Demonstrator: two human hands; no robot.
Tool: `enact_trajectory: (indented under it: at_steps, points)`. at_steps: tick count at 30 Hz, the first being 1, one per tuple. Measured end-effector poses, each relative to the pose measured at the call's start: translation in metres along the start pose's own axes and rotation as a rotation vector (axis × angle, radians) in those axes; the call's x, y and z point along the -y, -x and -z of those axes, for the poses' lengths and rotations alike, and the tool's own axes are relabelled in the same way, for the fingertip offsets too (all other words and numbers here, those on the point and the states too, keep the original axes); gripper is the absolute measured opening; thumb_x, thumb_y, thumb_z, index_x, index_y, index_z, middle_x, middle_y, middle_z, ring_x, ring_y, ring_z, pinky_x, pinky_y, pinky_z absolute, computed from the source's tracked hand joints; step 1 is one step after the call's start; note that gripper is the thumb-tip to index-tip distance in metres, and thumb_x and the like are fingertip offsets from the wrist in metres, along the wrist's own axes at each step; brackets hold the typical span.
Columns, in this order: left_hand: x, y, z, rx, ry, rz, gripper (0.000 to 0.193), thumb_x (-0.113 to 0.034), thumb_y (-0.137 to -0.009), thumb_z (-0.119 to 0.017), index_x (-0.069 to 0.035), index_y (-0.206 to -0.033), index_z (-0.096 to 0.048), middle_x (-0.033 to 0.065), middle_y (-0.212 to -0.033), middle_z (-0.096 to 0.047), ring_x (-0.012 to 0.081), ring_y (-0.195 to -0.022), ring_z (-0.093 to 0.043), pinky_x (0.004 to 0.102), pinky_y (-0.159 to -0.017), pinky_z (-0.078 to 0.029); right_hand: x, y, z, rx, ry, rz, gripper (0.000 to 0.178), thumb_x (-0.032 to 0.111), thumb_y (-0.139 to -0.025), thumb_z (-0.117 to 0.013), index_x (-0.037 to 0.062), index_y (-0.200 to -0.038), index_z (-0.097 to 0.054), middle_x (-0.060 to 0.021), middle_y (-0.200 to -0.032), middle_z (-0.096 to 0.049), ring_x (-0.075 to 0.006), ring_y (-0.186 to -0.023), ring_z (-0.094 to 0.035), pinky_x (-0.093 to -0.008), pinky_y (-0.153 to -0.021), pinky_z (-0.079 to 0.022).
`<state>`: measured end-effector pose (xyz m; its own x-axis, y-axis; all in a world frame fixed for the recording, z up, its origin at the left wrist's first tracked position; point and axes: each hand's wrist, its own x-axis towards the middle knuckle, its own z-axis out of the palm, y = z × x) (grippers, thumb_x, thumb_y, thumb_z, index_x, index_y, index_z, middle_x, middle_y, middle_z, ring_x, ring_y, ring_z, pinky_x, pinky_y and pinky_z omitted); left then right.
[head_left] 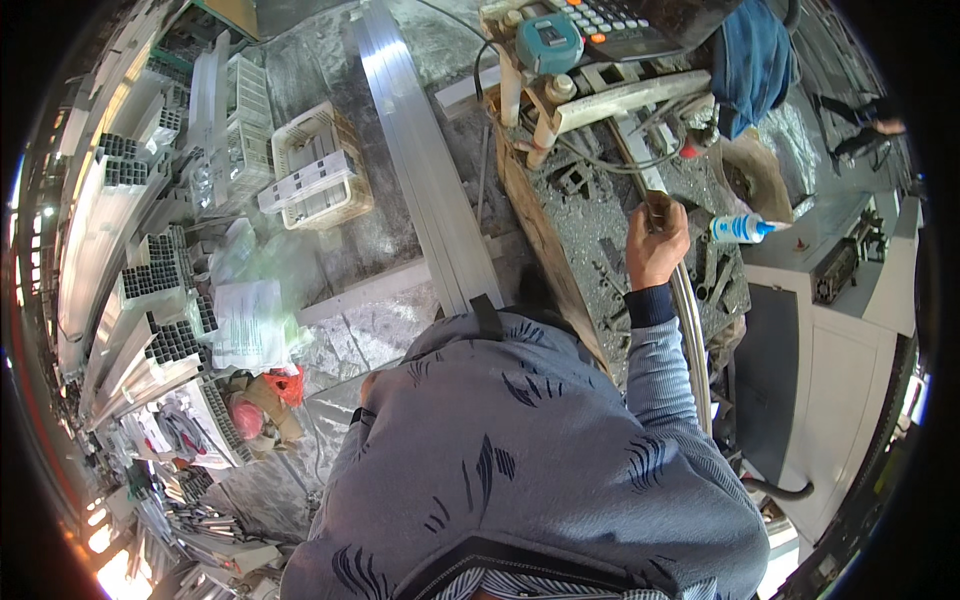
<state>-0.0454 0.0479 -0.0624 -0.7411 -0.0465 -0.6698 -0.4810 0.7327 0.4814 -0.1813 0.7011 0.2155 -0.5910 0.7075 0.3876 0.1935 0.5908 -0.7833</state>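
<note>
My right hand [659, 242] is closed over the workbench, its fingers curled and pinched at the end of a small dark piece that I cannot make out. It is right above a long metal rail [690, 320] running along the bench. A white bottle with a blue cap [738, 228] lies just right of the hand. Short metal offcuts and shavings [610, 250] cover the bench around it. Of my left hand [368, 387] only a sliver of skin shows beside my grey top; its fingers are hidden.
A teal tape measure [550, 45], a calculator [608, 22] and a blue cloth [750, 70] are at the bench's far end. Long aluminium profiles [420, 160] lie left of the bench. Beyond are a cream plastic crate [355, 200] and stacked square tubes [155, 280]. A grey-white machine cabinet [845, 370] stands right.
</note>
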Motion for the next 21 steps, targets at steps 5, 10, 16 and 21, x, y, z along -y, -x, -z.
enact_trajectory:
  at_steps: [5,10,16,21]
  points:
    - [-0.043,0.024,0.0,-0.008,-0.032,0.103,0.04,-0.037,-0.095,-0.065,-0.003,-0.116,-0.073,0.0164,-0.112,-0.076,0.0299,-0.107,-0.07,0.0387,-0.092,-0.053,0.078,-0.031,-0.013,0.017,-0.014,0.479,0.024,-0.004,-0.076,-0.073,0.0053,-0.098,-0.069,-0.0104,-0.094,-0.068,-0.0304,-0.087,-0.064,-0.0391,-0.079,-0.051]
    - [-0.093,0.064,0.002,-0.004,-0.119,0.202,0.04,-0.036,-0.096,-0.065,0.0,-0.113,-0.071,0.017,-0.108,-0.075,0.029,-0.101,-0.07,0.0378,-0.088,-0.053,0.124,-0.051,-0.036,0.012,-0.085,0.786,0.032,-0.002,-0.067,-0.077,0.0095,-0.096,-0.07,-0.0075,-0.101,-0.068,-0.0324,-0.096,-0.058,-0.0428,-0.086,-0.049]
    - [-0.047,0.093,-0.035,-0.156,0.311,0.356,0.032,-0.03,-0.098,-0.062,-0.004,-0.113,-0.071,0.0151,-0.113,-0.073,0.0293,-0.101,-0.069,0.0383,-0.086,-0.053,0.129,-0.064,-0.083,0.042,-0.156,0.917,0.033,0.0,-0.064,-0.077,0.0145,-0.093,-0.07,-0.0003,-0.098,-0.067,-0.0269,-0.097,-0.058,-0.0407,-0.086,-0.046]
    - [0.028,0.077,-0.056,-0.091,-0.038,0.131,0.03,-0.028,-0.097,-0.062,-0.006,-0.115,-0.071,0.0136,-0.111,-0.073,0.0279,-0.099,-0.07,0.0394,-0.085,-0.054,0.119,-0.067,-0.1,0.005,-0.05,0.916,0.026,0.0,-0.067,-0.073,0.0159,-0.088,-0.069,0.0025,-0.096,-0.067,-0.0241,-0.096,-0.059,-0.0387,-0.084,-0.044]
